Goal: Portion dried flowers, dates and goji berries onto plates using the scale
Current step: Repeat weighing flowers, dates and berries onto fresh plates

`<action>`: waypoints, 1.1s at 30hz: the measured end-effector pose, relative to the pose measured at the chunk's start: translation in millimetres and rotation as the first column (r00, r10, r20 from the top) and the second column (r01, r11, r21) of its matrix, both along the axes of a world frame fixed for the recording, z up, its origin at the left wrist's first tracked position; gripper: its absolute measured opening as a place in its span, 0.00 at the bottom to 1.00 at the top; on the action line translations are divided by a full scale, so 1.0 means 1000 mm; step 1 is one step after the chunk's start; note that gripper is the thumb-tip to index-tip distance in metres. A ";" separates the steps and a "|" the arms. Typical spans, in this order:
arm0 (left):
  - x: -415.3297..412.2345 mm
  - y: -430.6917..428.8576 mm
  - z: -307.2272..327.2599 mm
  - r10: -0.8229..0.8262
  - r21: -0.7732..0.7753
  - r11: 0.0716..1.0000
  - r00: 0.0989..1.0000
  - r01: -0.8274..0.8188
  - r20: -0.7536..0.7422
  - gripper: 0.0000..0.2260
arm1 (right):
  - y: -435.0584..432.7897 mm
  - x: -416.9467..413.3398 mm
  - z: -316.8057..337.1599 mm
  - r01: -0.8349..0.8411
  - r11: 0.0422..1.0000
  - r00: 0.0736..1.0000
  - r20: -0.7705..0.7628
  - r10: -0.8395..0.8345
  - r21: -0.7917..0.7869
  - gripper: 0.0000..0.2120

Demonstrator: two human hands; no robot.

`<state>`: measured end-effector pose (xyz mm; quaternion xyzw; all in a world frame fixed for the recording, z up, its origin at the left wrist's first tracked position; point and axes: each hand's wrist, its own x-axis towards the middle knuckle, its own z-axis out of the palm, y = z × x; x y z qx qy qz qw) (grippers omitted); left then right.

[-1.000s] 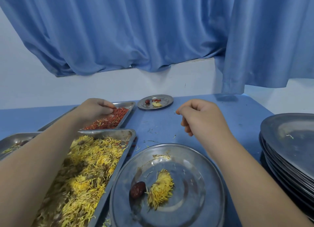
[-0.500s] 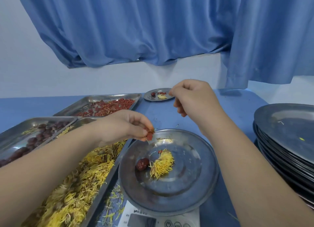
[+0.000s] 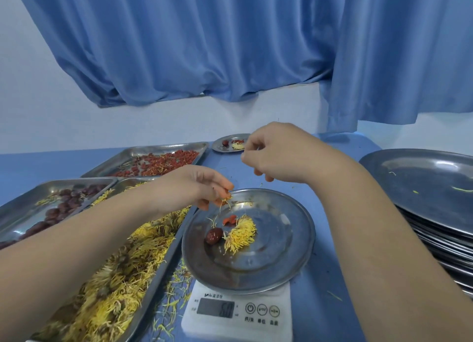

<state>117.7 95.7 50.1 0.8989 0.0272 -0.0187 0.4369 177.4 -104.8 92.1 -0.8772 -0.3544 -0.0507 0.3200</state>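
One date (image 3: pixel 214 235), one flower (image 3: pixel 240 235) and more goji berries (image 3: pixel 229 220) than before are seen on the plate (image 3: pixel 289 252); petal strands (image 3: pixel 225 202) are pinched by the left hand (image 3: pixel 194 188), the curled right hand's (image 3: pixel 279 157) hold unclear.

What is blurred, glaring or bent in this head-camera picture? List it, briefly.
Head view: soft, even light, faint shadows; glare patches on the plate on the scale and on the plate stack; the scale display digits too soft to read surely; the left hand and the strands it pinches slightly smeared; the wide-angle lens bows the curtain and the table edge.
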 end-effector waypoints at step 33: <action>-0.013 -0.023 -0.026 0.171 -0.085 0.983 0.974 -0.160 0.151 0.08 | -0.069 -0.081 -0.119 0.246 0.938 0.937 0.189 -0.294 0.244 0.07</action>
